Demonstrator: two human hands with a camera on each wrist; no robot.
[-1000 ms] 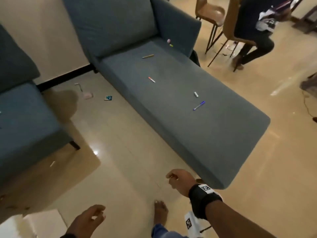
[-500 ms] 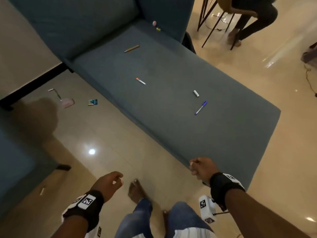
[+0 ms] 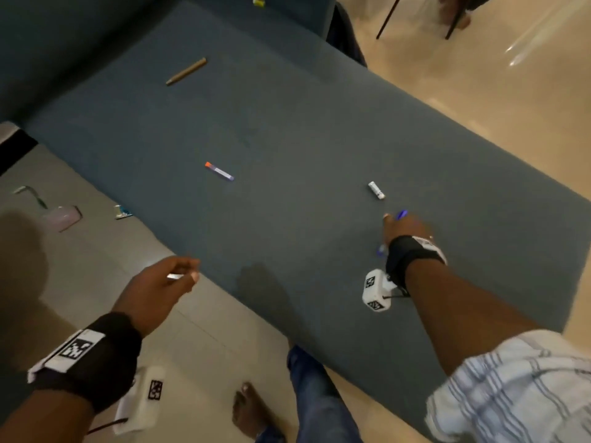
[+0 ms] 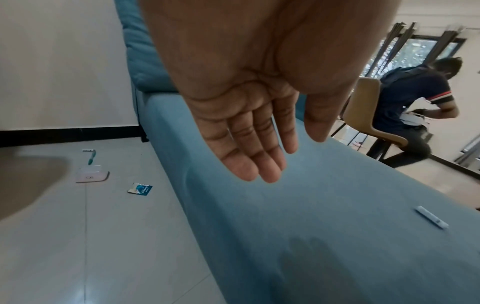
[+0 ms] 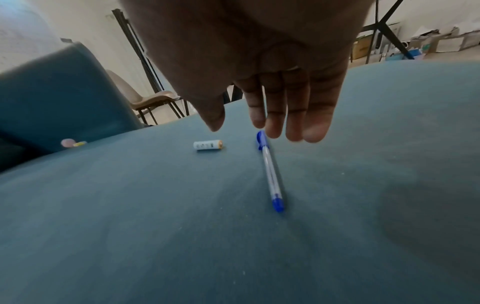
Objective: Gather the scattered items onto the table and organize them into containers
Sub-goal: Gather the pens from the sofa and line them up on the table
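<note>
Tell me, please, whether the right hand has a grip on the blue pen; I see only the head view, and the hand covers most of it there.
Observer: No. In the right wrist view the right hand has straight fingers, with their tips at the capped end of the blue pen. The pen lies flat on the sofa cushion.
Operator: Is the white thing beside it a cap?
Observer: It looks like a battery with a gold end, lying apart from the pen.
Operator: Is the left hand holding something pale?
Observer: No. In the left wrist view the left hand is open and its palm is bare.
</note>
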